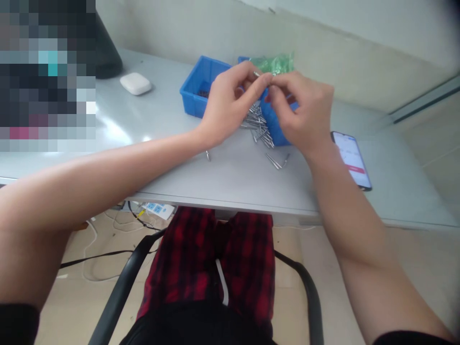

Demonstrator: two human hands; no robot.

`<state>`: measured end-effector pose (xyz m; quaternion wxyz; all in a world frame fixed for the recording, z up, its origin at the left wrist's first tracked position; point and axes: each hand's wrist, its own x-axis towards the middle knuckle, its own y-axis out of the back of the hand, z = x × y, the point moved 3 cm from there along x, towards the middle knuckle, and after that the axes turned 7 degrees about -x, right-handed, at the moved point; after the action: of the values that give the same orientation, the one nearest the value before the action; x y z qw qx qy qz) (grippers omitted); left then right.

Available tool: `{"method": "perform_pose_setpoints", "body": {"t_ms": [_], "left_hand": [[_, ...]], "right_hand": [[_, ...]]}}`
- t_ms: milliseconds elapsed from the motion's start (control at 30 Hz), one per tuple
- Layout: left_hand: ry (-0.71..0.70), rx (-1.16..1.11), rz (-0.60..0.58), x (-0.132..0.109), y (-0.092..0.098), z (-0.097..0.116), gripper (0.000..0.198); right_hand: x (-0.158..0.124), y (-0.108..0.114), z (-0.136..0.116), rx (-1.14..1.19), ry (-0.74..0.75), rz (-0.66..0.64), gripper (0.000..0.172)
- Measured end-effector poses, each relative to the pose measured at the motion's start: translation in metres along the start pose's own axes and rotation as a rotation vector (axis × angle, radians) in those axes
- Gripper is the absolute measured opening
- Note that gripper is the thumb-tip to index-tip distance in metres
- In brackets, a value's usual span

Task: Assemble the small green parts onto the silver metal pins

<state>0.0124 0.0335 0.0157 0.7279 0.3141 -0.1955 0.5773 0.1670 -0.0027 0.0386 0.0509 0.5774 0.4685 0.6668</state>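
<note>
Both hands meet in the air above a loose pile of thin silvery metal pins (259, 125). My left hand (228, 103) is closed in a pinch round a small metal pin (256, 74), whose tip sticks out past the fingers. Fingertips of my right hand (305, 110) are pressed together at the pin's other end, touching the left fingers; what exactly they grip is hidden. Behind my left hand stands a blue bin (192, 103) with small dark pieces in it. A second blue bin (276, 127), partly covered by my right hand, is beside the pile.
Green plastic wrap (275, 63) lies at the back by the wall. A few stray pins (274, 161) are near the front. A lit phone (354, 160) rests at the right, and a white rounded case (135, 83) at the left. A power strip (158, 210) is below the table edge.
</note>
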Motion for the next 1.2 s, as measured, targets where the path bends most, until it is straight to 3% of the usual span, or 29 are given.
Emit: {"method": "perform_pose_setpoints", "body": {"t_ms": [133,300,500,800,967,1200], "left_hand": [[0.0,-0.08,0.091,-0.001,0.003,0.002,0.03],[-0.064,-0.149,0.056,-0.002,0.003,0.005,0.023],[-0.123,-0.164,0.056,-0.003,0.001,0.005,0.019],[-0.05,-0.119,-0.006,-0.001,0.002,0.003,0.023],[-0.055,-0.066,0.017,-0.001,0.001,0.003,0.03],[-0.096,-0.087,-0.013,-0.002,0.001,0.006,0.02]], "right_hand": [[-0.001,0.001,-0.008,-0.002,-0.051,-0.035,0.018],[-0.002,-0.004,-0.013,-0.033,0.014,0.015,0.025],[-0.003,-0.005,-0.012,-0.055,-0.037,-0.053,0.026],[-0.002,-0.004,-0.013,-0.067,-0.123,-0.068,0.02],[-0.002,-0.001,-0.015,0.05,-0.111,0.035,0.021],[-0.004,-0.004,-0.01,0.199,-0.152,0.01,0.038]]}}
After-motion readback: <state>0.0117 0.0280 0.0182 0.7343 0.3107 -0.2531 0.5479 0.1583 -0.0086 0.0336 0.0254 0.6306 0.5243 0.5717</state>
